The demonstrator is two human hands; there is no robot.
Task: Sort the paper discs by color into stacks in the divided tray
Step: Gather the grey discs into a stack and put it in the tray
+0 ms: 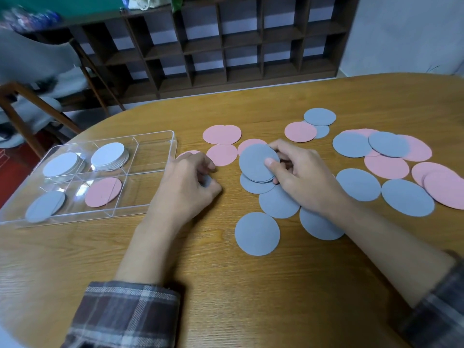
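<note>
Plaid sleeves are lying nearest on the wooden desk. Just beyond them, loose grey discs are spreading across the middle and right, mixing with pink discs farther right. The right hand is gripping a small grey stack, with the thumb pressing on top. The left hand is curling beside it; whether it is holding anything cannot be told. At left, the clear divided tray is holding a grey pile and a pink pile in near compartments, and two white stacks in far ones. A dark shelf is standing beyond
</note>
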